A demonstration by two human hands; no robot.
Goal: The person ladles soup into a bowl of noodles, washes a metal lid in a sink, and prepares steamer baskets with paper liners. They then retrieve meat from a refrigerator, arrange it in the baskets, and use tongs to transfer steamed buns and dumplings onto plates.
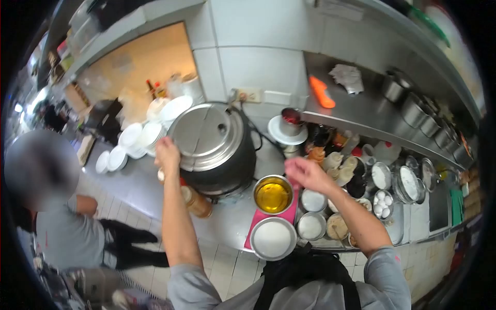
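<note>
Here, right hand [305, 173], round metal bowl [273, 180] beside it (golden liquid [273, 198]).

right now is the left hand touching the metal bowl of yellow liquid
Apart. The head view shows the left hand by the left side of the large dark pot, with the pot showing between it and the metal bowl.

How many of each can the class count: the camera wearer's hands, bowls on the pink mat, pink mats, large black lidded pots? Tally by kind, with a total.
Hands: 2 (left hand, right hand)
Bowls: 2 (yellow-liquid bowl, white-filled bowl)
Pink mat: 1
Large black lidded pot: 1
Total: 6
</note>
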